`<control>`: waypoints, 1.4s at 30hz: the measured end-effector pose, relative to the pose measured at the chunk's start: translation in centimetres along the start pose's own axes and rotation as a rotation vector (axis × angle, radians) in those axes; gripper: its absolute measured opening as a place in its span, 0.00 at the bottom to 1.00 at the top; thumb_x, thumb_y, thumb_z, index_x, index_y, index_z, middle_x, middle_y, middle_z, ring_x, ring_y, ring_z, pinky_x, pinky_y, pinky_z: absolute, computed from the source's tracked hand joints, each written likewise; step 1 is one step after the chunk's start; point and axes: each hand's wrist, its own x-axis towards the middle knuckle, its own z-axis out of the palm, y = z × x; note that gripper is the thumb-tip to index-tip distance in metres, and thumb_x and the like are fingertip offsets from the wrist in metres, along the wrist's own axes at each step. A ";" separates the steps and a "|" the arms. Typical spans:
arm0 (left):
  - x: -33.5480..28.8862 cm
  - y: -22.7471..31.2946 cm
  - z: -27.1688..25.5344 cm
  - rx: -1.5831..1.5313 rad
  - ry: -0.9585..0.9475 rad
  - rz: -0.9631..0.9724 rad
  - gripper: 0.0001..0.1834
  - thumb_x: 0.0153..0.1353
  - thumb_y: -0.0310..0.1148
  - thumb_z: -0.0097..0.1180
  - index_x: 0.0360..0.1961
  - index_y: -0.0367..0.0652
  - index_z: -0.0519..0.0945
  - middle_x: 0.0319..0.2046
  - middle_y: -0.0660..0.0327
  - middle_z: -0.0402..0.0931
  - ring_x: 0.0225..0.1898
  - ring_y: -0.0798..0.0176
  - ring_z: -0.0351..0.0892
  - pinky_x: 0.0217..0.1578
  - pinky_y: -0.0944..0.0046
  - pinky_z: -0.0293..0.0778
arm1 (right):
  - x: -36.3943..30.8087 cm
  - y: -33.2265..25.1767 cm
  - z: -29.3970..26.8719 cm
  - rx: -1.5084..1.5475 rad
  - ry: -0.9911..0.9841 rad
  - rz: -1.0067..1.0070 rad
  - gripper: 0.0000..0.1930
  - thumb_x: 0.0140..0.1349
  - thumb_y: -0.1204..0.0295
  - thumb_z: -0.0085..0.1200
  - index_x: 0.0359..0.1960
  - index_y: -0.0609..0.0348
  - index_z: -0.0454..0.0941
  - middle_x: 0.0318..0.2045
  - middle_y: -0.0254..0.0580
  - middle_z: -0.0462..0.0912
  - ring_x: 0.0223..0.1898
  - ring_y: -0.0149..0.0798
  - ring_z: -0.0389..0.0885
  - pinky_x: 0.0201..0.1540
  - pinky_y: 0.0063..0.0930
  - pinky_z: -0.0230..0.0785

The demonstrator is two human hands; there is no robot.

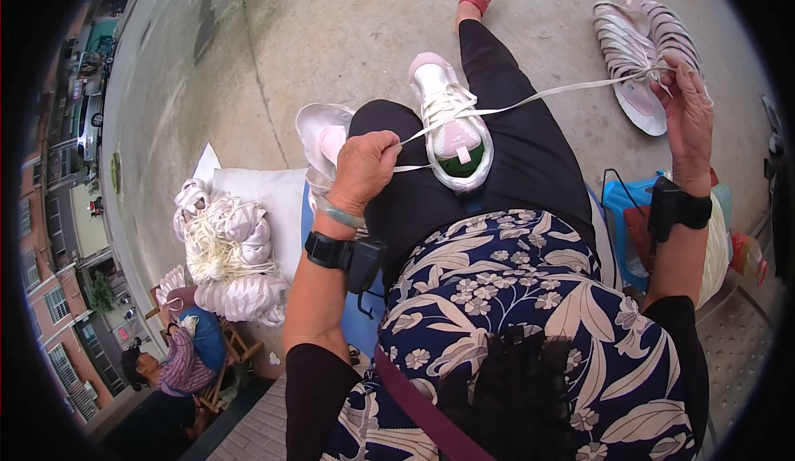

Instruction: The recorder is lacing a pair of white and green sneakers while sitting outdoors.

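A white and pink sneaker (448, 130), its inside showing green near the heel, rests between my thighs with the toe pointing away from me. White shoelace (563, 91) runs through its front. One length stretches taut to the right, where my right hand (686, 117) pinches it, raised out beyond my knee. On the other side of the shoe, my left hand (363, 169) is closed round lace, and two strands lead from it to the sneaker. Just past the left hand, another white and pink shoe piece (325, 134) lies partly hidden.
Stacked pink and white shoe uppers (642, 55) lie on the concrete at far right. Bundled white laces (228, 233) and more uppers cover a pale sheet at left. A blue bag (623, 229) stands below my right forearm. A person (178, 362) sits at lower left.
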 end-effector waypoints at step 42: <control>-10.3 -11.6 -6.7 0.715 0.045 -0.228 0.06 0.54 0.31 0.46 0.23 0.44 0.74 0.23 0.53 0.75 0.27 0.45 0.75 0.28 0.49 0.69 | -0.7 8.5 -4.4 -0.399 0.204 0.391 0.09 0.61 0.63 0.50 0.34 0.54 0.75 0.12 0.20 0.60 0.11 0.16 0.49 0.12 0.13 0.40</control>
